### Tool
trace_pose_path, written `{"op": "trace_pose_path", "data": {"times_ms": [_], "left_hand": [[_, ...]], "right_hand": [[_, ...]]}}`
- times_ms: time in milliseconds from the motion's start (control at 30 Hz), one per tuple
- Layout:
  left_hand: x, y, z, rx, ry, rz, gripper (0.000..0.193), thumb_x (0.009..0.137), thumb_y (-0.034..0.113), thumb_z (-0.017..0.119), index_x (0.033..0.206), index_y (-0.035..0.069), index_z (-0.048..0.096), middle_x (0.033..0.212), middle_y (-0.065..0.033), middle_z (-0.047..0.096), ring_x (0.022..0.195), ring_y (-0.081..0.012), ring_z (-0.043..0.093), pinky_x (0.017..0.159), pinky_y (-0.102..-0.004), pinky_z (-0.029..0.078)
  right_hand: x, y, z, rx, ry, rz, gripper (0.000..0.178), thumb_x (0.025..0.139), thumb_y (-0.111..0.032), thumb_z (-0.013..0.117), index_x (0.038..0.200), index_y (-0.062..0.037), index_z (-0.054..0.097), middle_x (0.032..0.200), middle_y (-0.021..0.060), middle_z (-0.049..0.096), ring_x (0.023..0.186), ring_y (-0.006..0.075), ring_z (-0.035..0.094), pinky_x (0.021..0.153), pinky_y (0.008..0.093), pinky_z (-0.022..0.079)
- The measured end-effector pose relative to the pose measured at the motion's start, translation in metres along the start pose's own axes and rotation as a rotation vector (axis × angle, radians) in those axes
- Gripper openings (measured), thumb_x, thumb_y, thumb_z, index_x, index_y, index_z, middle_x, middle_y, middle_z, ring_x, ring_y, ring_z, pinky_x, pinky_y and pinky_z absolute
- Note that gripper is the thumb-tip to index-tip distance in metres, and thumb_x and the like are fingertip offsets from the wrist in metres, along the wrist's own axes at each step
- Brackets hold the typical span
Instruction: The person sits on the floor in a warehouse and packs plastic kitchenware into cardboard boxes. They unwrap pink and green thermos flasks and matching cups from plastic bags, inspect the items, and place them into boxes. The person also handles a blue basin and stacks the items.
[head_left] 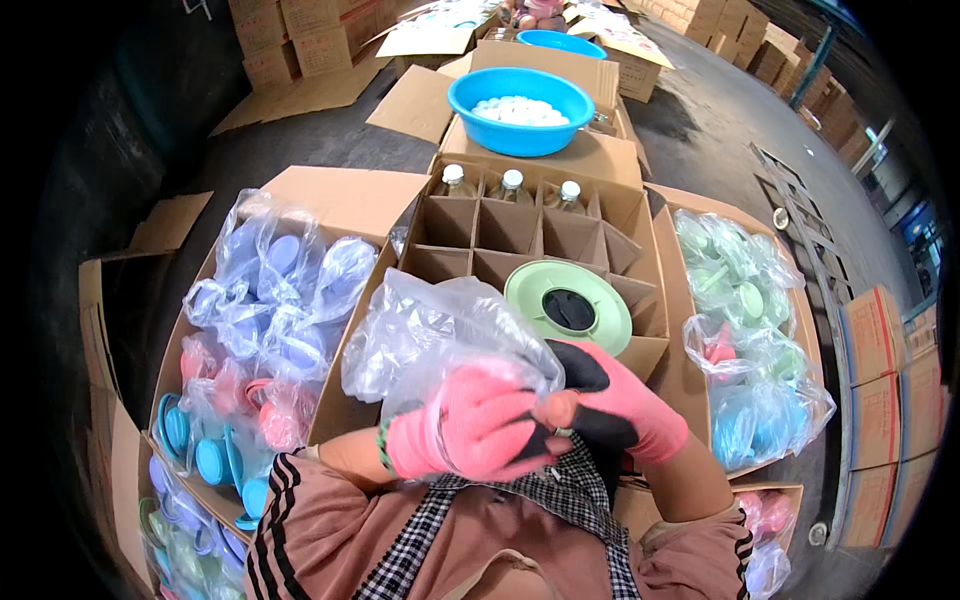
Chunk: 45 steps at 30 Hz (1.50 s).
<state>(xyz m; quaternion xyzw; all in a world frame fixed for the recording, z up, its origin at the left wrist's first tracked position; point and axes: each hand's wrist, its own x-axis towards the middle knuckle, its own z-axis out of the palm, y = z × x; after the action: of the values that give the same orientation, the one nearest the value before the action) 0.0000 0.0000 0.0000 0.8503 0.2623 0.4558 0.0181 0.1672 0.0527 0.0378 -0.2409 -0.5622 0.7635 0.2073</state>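
Observation:
Both my hands wear pink gloves with dark patches and meet close to my chest. My left hand (470,425) is closed on a crumpled clear plastic bag (430,325), which spreads out ahead of it. Beside it my right hand (625,405) has its fingers curled in, with a bare thumb tip showing; whatever they pinch is hidden. Just beyond the hands, a round light-green plastic piece (530,290) with a black centre lies on a divided carton (655,270). Three bottles (512,188) with white caps stand in that carton's far row.
A blue basin (520,140) of small white pieces sits past the carton. The left box (345,185) holds bagged purple, pink and blue parts; the right box (690,405) holds green, pink and blue ones. Stacked cartons (875,420) stand at the far right. A person (540,12) is at the back.

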Motion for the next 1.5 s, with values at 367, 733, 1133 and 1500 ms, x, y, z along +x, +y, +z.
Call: {"op": "trace_pose_path", "data": {"times_ms": [367, 733, 1133, 1500], "left_hand": [[-0.047, -0.075, -0.005, 0.435, -0.419, -0.149, 0.033, 0.078, 0.018, 0.048, 0.106, 0.000, 0.052, 0.106, -0.0178, 0.054, 0.098, -0.0303, 0.052, 0.087, -0.0401, 0.040], [0.048, -0.185, 0.034, -0.271, 0.408, -0.557, 0.068, 0.077, 0.018, 0.061, 0.132, 0.004, 0.022, 0.124, -0.0147, 0.038, 0.111, -0.0237, 0.040, 0.094, -0.0334, 0.034], [-0.067, -0.127, 0.079, -1.180, 0.408, -1.099, 0.034, 0.085, 0.024, 0.049, 0.108, 0.000, 0.051, 0.096, -0.0060, 0.057, 0.081, -0.0118, 0.055, 0.070, -0.0249, 0.046], [-0.123, -0.122, 0.057, -1.057, 0.385, -1.161, 0.037, 0.075, 0.023, 0.064, 0.099, -0.003, 0.055, 0.108, -0.0101, 0.054, 0.099, -0.0177, 0.052, 0.084, -0.0296, 0.041]], "right_hand": [[-0.049, 0.018, -0.017, -0.104, 0.109, 0.072, 0.035, 0.082, -0.020, 0.058, 0.110, -0.0009, 0.050, 0.107, 0.0052, 0.054, 0.095, 0.0111, 0.049, 0.082, 0.0239, 0.040], [0.025, -0.027, -0.145, -2.205, 0.831, -0.208, 0.014, 0.075, -0.010, 0.045, 0.086, -0.0077, 0.053, 0.082, 0.0112, 0.057, 0.084, 0.0260, 0.052, 0.075, 0.0361, 0.039], [-0.078, 0.103, -0.079, -1.181, 0.708, -0.295, 0.040, 0.061, -0.006, 0.063, 0.099, -0.0016, 0.052, 0.098, 0.0153, 0.054, 0.096, 0.0346, 0.048, 0.084, 0.0426, 0.038], [-0.074, 0.160, -0.045, -0.366, 0.711, 0.153, 0.049, 0.068, -0.037, 0.068, 0.101, -0.0047, 0.050, 0.096, 0.0162, 0.054, 0.090, 0.0319, 0.052, 0.079, 0.0363, 0.042]]}}
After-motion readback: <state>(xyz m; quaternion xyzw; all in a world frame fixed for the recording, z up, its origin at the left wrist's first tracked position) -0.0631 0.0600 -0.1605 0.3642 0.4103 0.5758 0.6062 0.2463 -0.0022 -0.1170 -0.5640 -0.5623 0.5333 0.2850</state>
